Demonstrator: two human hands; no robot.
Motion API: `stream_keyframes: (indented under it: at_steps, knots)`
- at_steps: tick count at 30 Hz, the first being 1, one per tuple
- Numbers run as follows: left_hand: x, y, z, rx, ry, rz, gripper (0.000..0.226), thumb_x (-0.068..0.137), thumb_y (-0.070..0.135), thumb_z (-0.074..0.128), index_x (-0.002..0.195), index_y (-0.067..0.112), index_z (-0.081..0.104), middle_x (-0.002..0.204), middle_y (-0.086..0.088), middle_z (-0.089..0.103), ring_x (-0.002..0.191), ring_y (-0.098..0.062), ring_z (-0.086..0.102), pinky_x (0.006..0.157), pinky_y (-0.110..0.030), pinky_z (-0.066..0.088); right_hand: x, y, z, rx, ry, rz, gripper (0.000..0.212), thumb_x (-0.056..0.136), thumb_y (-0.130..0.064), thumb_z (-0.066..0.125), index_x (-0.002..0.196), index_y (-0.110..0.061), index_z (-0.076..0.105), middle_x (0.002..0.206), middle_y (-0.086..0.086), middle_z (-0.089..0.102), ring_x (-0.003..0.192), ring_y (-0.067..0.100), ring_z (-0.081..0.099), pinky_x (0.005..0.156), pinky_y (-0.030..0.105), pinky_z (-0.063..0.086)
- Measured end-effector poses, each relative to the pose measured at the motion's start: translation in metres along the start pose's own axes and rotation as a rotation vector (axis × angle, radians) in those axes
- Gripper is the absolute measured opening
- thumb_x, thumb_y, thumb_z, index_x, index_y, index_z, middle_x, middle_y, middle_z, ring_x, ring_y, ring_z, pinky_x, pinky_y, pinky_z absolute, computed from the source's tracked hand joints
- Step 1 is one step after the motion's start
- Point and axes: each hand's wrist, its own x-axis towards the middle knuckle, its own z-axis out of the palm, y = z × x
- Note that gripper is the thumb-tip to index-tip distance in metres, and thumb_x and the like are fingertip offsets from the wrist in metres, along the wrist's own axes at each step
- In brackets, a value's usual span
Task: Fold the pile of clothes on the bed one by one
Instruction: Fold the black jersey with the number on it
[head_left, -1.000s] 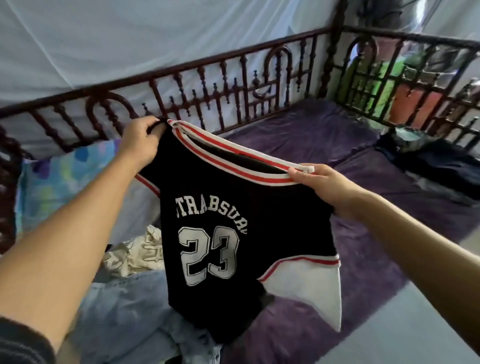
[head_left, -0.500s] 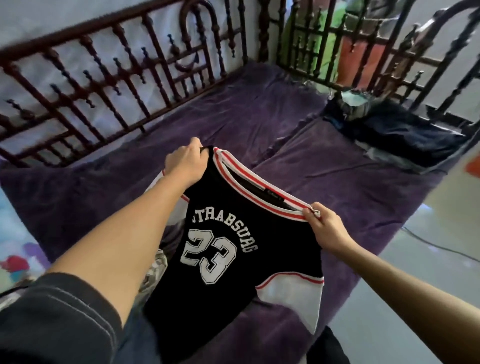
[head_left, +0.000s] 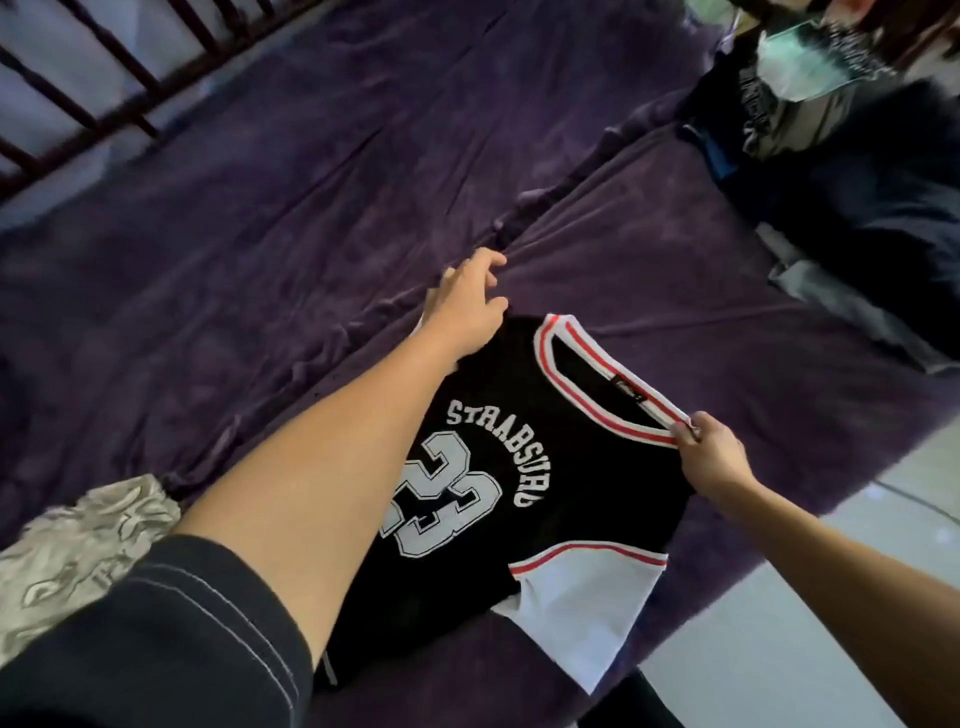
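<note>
A black jersey (head_left: 524, 467) with "23", a white-and-red collar and a white side panel lies face up on the purple bed sheet (head_left: 260, 234). My left hand (head_left: 467, 306) rests palm down over the jersey's left shoulder with its fingers spread and reaching onto the sheet. That shoulder is hidden under the hand. My right hand (head_left: 711, 457) pinches the right end of the collar near the bed's edge. A cream patterned garment (head_left: 78, 545) from the pile lies at the lower left.
A stack of dark clothes (head_left: 857, 208) sits on the bed at the upper right, with a teal item (head_left: 795, 62) behind it. The dark bed rail (head_left: 78, 104) runs along the upper left. Light floor (head_left: 831, 623) lies past the bed's right edge.
The jersey has come down from hanging in the air to lying on the sheet. Both hands moved forward and down, and my left hand's fingers have spread apart.
</note>
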Motion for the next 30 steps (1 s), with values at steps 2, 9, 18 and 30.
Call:
stream_keyframes:
  at_steps: [2,9,18,30]
  knots:
    - [0.000,-0.020,0.005,-0.036,0.020,-0.076,0.040,0.087,0.016,0.056,0.125,0.024,0.050,0.114,0.003,0.057,0.109,-0.023,0.052,0.096,-0.040,0.042,0.016,0.004,-0.001,-0.121,-0.053,0.091,0.018,0.096,-0.024,0.047,0.104,-0.012,0.057,0.109,0.020,0.063,0.103,0.039,0.056,0.081,0.038,0.041]
    - [-0.089,-0.150,0.003,0.072,0.028,-0.576,0.017,0.092,0.019,0.052,0.105,0.024,0.063,0.113,-0.004,0.066,0.105,-0.029,0.060,0.084,-0.033,0.047,0.036,-0.075,0.028,-0.432,-0.147,-0.159,0.035,0.092,-0.024,0.050,0.126,-0.015,0.049,0.126,0.017,0.053,0.115,0.040,0.050,0.091,0.044,0.043]
    - [-0.163,-0.301,0.016,0.337,0.011,-0.816,0.037,0.097,0.024,0.046,0.134,0.017,0.050,0.133,-0.013,0.049,0.122,-0.034,0.045,0.100,-0.046,0.038,0.073,-0.218,0.156,-0.480,-0.130,-0.741,0.063,0.089,-0.026,0.062,0.145,-0.019,0.033,0.154,0.008,0.028,0.138,0.029,0.030,0.104,0.047,0.037]
    - [-0.170,-0.306,-0.010,0.244,0.230,-0.644,0.026,0.082,0.021,0.069,0.105,0.012,0.061,0.108,-0.010,0.059,0.104,-0.033,0.056,0.078,-0.042,0.045,0.086,-0.264,0.150,-0.386,0.111,-0.565,0.035,0.092,-0.031,0.055,0.113,-0.004,0.054,0.118,0.029,0.058,0.110,0.048,0.052,0.089,0.048,0.042]
